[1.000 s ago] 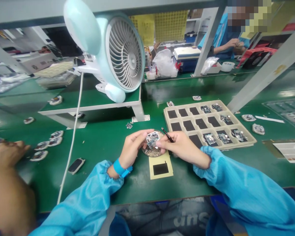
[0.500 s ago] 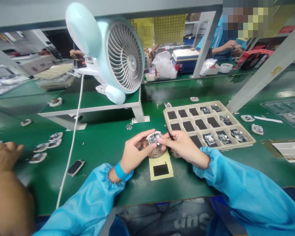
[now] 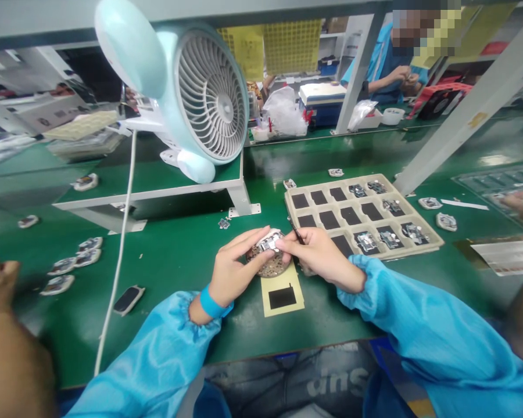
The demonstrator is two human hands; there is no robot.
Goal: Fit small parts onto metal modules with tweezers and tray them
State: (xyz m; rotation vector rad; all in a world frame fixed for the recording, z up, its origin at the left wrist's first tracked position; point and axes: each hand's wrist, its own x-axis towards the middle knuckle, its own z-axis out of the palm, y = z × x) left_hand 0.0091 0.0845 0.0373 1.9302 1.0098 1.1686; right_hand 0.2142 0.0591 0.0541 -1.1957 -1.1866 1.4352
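Note:
Fingers and thumb of my left hand (image 3: 239, 262) grip a small white-rimmed device housing with a circuit board inside (image 3: 270, 239). It is held over a round speckled disc (image 3: 271, 266) on the table. My right hand (image 3: 316, 251) has black tweezers (image 3: 295, 230) tucked between its fingers, and its thumb and fingertip press at the housing's right side. Below the disc lies a yellow paper with a black rectangle (image 3: 282, 297). Just right of my right hand is a beige compartment tray (image 3: 418, 251) with black pads and several small circuit boards.
A pale blue fan (image 3: 213, 98) stands on a low green shelf (image 3: 157, 190), its white cable (image 3: 122, 249) running down across the table. Several housings (image 3: 87, 256) lie at left, near a dark-screened unit (image 3: 129, 299). Other people's arms (image 3: 13, 337) reach in at both sides.
The view has shifted slightly, moving the scene left. My right thumb and fingertip have shifted a little on the housing. Another person's arm has appeared at the right edge.

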